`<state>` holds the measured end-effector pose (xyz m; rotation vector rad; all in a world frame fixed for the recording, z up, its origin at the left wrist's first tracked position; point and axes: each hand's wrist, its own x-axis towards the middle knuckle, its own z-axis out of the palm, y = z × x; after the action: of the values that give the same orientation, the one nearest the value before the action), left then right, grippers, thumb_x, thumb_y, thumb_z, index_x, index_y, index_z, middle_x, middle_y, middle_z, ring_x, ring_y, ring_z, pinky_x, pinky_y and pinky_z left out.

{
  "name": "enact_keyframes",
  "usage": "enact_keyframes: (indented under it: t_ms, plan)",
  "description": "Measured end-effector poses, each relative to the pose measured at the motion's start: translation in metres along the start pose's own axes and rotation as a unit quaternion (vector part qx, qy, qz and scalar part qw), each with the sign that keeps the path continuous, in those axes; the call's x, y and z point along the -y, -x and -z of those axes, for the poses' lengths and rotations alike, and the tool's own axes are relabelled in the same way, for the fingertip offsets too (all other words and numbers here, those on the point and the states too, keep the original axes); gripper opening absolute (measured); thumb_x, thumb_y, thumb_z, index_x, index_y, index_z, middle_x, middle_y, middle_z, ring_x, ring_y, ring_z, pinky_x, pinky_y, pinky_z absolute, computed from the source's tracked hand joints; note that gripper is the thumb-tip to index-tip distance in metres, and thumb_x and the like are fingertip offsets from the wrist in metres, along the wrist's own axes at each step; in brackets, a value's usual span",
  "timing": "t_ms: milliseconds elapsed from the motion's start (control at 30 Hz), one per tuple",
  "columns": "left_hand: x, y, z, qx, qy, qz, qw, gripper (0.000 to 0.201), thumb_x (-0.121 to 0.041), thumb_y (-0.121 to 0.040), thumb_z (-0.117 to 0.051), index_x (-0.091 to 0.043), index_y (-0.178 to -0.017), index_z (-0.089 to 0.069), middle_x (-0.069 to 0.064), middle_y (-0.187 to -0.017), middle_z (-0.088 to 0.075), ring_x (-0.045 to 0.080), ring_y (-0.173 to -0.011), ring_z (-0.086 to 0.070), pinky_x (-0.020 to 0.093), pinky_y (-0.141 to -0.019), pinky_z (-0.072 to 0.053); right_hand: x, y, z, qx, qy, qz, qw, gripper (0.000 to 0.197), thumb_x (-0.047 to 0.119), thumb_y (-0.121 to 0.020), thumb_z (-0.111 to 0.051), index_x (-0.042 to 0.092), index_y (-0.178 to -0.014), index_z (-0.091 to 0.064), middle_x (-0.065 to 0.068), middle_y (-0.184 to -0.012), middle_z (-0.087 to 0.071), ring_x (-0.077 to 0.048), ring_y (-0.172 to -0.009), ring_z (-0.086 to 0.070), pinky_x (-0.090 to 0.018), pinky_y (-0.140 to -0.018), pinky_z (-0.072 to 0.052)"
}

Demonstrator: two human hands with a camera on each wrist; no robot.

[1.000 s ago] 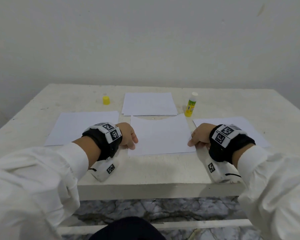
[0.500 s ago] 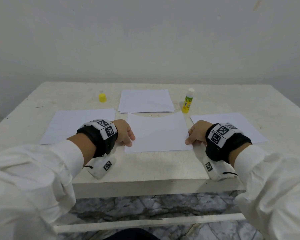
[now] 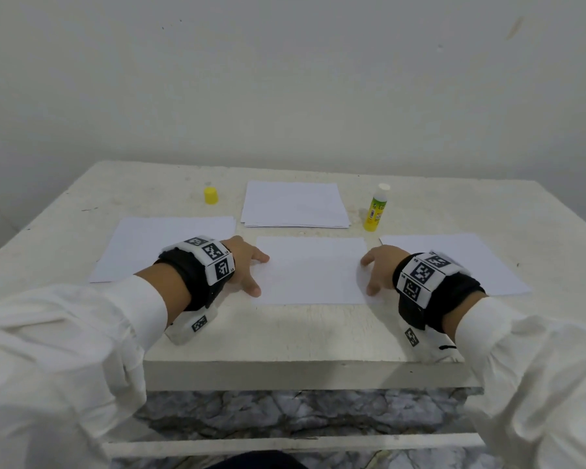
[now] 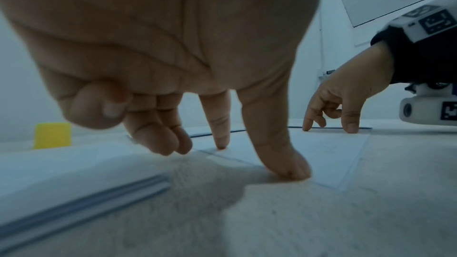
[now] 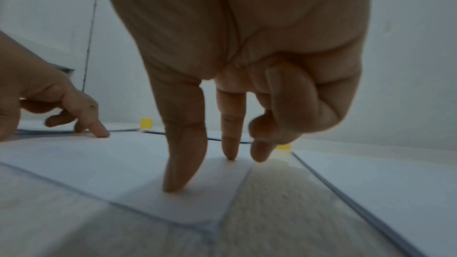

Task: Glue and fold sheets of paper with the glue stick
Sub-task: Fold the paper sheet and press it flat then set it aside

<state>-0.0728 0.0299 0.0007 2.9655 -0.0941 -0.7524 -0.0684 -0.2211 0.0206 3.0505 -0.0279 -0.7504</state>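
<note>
From where I stand, both hands have just uncurled. A second ago they were loosely bunched at the two near corners of the middle sheet (image 3: 310, 269); now the left hand (image 3: 247, 265) has its thumb and forefinger stretched out and planted on the sheet's left edge, and the right hand (image 3: 378, 269) mirrors it on the right edge. Neither hand grasps anything: the fingertips (image 4: 291, 173) press down flat, while the remaining fingers tuck loosely under the palm. The right wrist view shows the same, thumb and forefinger (image 5: 183, 173) standing on the paper near its corner.

The sheet itself lies flat on the desk (image 3: 285, 336), much where it was, square to the person. To me this reads as smoothing or steadying the page, either squaring it up before gluing or pressing down a fold already made; I cannot tell which, since no crease or glue line shows.

The glue stick (image 3: 375, 208) stands upright and uncapped beyond the sheet's far right corner, well apart from either hand. Its yellow cap (image 3: 210, 195) sits on the far left. A stack of paper (image 3: 295, 204) lies between them, with further sheets at left (image 3: 142, 245) and right (image 3: 471, 262).

If the page is still unglued, the right hand would be the nearer one to fetch the stick.
</note>
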Motion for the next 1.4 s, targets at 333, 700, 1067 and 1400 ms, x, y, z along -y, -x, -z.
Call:
enact_keyframes:
  t_ms: [333, 700, 1067, 1400]
  plan:
    - [-0.004, -0.01, 0.004, 0.008, -0.073, -0.01, 0.997, 0.096, -0.058, -0.065, -0.077, -0.034, -0.146, -0.03, -0.004, -0.147, -0.034, 0.024, -0.135, -0.029, 0.039, -0.107, -0.031, 0.078, -0.045, -0.011, 0.021, 0.1, 0.08, 0.992, 0.078, 0.064, -0.046, -0.08, 0.024, -0.111, -0.062, 0.002, -0.113, -0.063, -0.025, -0.101, -0.06, -0.043, -0.092, -0.047]
    - [-0.021, -0.034, -0.004, 0.032, -0.136, -0.031, 0.99, 0.132, -0.068, -0.06, -0.075, -0.009, -0.151, 0.001, 0.01, -0.156, -0.006, 0.03, -0.143, -0.014, 0.048, -0.114, -0.023, 0.082, -0.027, -0.003, 0.036, 0.139, 0.12, 0.982, 0.123, 0.067, -0.045, -0.08, 0.024, -0.147, -0.025, -0.004, -0.154, -0.026, -0.03, -0.137, -0.034, -0.047, -0.109, -0.032]
    - [-0.043, -0.051, 0.005, 0.04, -0.163, 0.006, 0.986, 0.148, -0.081, -0.039, -0.073, -0.006, -0.148, -0.007, 0.014, -0.152, -0.018, 0.035, -0.138, -0.025, 0.051, -0.111, -0.028, -0.016, -0.035, 0.006, 0.079, 0.136, 0.091, 0.983, 0.117, 0.042, -0.075, -0.076, 0.006, -0.151, 0.006, -0.009, -0.159, 0.008, -0.025, -0.147, -0.004, -0.038, -0.117, -0.015]
    - [-0.134, -0.062, -0.009, 0.04, -0.137, -0.081, 0.987, 0.139, -0.081, -0.054, -0.066, -0.025, -0.149, 0.017, 0.0, -0.158, 0.021, 0.029, -0.147, 0.008, 0.055, -0.117, -0.009, -0.021, -0.054, -0.008, 0.051, 0.167, 0.094, 0.98, 0.143, 0.062, -0.044, -0.084, 0.023, -0.151, 0.003, 0.0, -0.16, 0.001, -0.027, -0.146, -0.012, -0.052, -0.113, -0.025]
